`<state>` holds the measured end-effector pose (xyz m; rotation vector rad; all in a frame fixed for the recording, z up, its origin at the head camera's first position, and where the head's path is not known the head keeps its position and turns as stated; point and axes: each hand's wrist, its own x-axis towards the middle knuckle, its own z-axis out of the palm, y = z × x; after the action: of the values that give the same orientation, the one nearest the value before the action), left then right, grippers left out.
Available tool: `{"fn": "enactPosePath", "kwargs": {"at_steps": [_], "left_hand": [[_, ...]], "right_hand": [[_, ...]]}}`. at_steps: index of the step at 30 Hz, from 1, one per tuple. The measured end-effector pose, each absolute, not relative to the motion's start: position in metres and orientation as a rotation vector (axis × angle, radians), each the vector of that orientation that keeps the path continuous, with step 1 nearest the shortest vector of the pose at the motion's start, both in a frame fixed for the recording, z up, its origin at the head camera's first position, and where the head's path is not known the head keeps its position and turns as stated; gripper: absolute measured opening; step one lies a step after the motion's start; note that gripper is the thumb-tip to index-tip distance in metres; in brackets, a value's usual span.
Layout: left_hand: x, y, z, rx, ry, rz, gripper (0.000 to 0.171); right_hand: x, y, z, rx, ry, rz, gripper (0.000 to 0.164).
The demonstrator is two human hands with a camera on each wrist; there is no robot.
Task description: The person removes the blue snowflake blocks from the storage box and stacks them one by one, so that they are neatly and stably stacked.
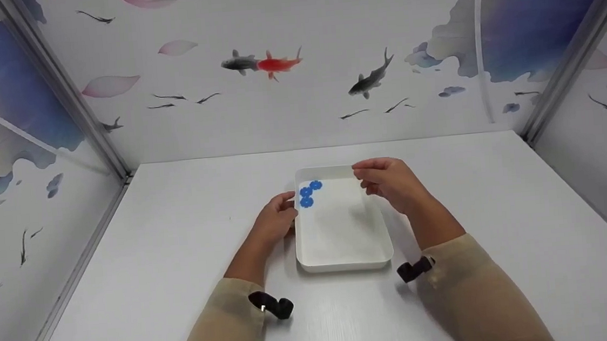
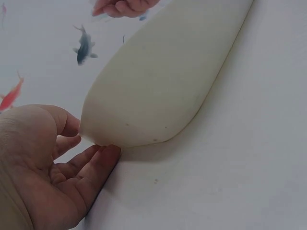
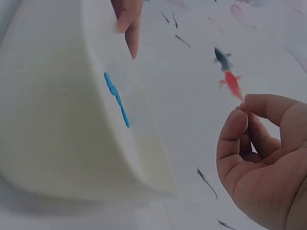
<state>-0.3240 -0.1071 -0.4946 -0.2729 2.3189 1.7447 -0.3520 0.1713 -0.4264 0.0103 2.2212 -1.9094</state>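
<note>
On the white counter (image 1: 179, 245), in the head view, a white tray (image 1: 343, 232) is standing flat, and blue flower-shaped pieces (image 1: 306, 192), three showing, are lying inside it, clustering along the left wall near the far corner. The person's left grip (image 1: 277, 216) is holding that wall from outside, thumb and fingers bent, probably steadying the tray. The right grip (image 1: 388, 180) is hovering by the far right corner, thumb and fingertips pinching narrow; cannot tell whether anything fine is sitting between them. Left wrist view: thumb and fingers are meeting the tray's edge at separate places, a spread contact that is likely guarding against sliding or turning. Right wrist view: fingertips are pressing together beside the tray, with no object showing between them; the blue pieces are appearing edge-on as one line, neighbours touching, presumably sitting that close so the wall is backing them.
</note>
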Motion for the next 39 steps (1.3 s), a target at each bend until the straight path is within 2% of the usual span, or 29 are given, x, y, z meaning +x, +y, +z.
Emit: {"fn": "enactPosePath", "kwargs": {"at_steps": [8, 17, 23, 30, 39], "left_hand": [[-0.322, -0.110, -0.496, -0.222, 2.316, 1.775, 0.057], [-0.321, -0.107, -0.494, -0.257, 2.338, 1.740, 0.055], [-0.322, -0.106, -0.494, -0.251, 2.334, 1.735, 0.054], [-0.323, -0.106, -0.494, -0.221, 2.318, 1.749, 0.054], [-0.325, -0.108, -0.494, -0.222, 2.341, 1.743, 0.054]], "right_hand": [[-0.358, 0.136, -0.420, -0.081, 2.171, -1.956, 0.029], [-0.386, 0.101, -0.423, -0.139, 2.179, -1.867, 0.024], [-0.404, 0.092, -0.439, -0.111, 2.187, -1.812, 0.022], [-0.412, 0.088, -0.460, -0.099, 2.233, -1.760, 0.032], [-0.417, 0.083, -0.481, -0.132, 2.266, -1.662, 0.024]]}}
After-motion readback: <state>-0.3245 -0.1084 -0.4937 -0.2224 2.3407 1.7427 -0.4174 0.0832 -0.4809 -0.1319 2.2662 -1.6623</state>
